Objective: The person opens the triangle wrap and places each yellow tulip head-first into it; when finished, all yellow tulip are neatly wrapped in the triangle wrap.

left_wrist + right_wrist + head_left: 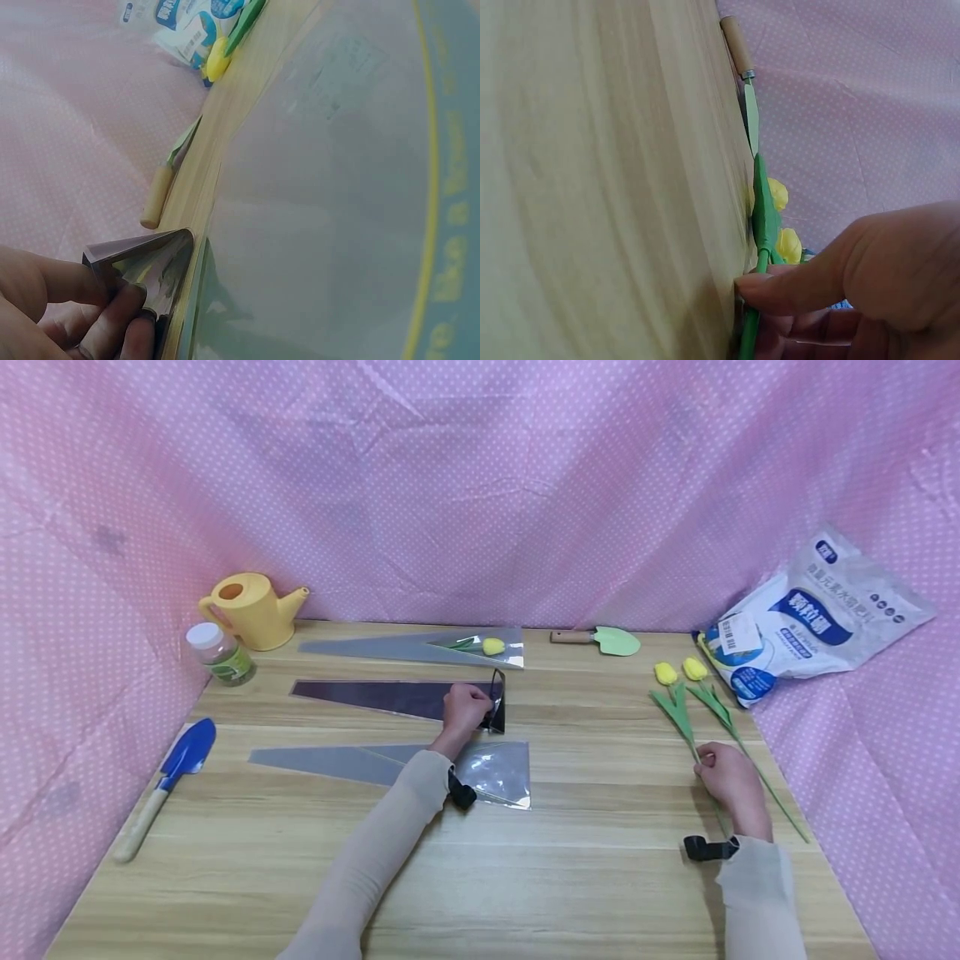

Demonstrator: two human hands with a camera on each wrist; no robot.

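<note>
Across the middle of the worktop (600, 877), the left hand (465, 706) has its grip pinched on the wide right end of a dark tapered sleeve (367, 696), the film raised at that edge. Over on the right, the right hand (731, 777) holds the stem of one yellow tulip (678, 718) between thumb and fingers — the grip closed below its green leaves — with a second yellow tulip (720, 714) lying just beside it. Behind the dark sleeve lies a grey-and-transparent sleeve (360, 647) with a tulip head (492, 647) inside; nearer the person is another such sleeve (322, 762), partly under the left forearm. A yellow watering can (258, 610), a white-capped jar (228, 656) and a blue trowel (187, 750) stand or lie along the left — a green trowel (617, 642) at the back, a white printed bag (810, 610) at the right rear.
</note>
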